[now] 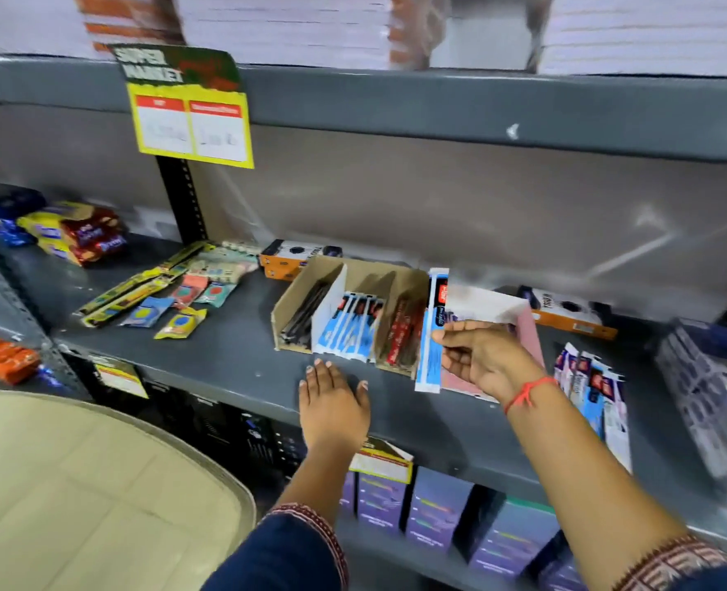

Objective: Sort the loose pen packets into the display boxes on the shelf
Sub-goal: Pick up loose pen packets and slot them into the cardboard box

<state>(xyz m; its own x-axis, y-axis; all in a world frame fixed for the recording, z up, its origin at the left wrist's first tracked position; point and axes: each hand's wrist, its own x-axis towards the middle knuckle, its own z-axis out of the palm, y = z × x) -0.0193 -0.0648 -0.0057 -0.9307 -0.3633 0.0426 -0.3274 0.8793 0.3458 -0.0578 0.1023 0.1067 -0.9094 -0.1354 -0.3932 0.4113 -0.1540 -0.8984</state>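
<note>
Right hand pinches a blue pen packet beside the cardboard display box; left hand lies flat, fingers spread, on the shelf.

1. Left hand: palm down, fingers stretched forward and held close together, thumb spread out to the right; flat and empty, nothing between the fingertips.
2. Left forearm: bare from the wrist back, running down and slightly left to a dark blue sleeve with a patterned cuff.
3. Right hand: turned thumb-up, fingers curled leftward, thumb and forefinger pinched on the long edge of a blue pen packet standing upright just beyond the fingertips.
4. Right wrist: wrapped by a red thread.
5. Right forearm: bare, slanting down and right to a matching patterned cuff.
</note>
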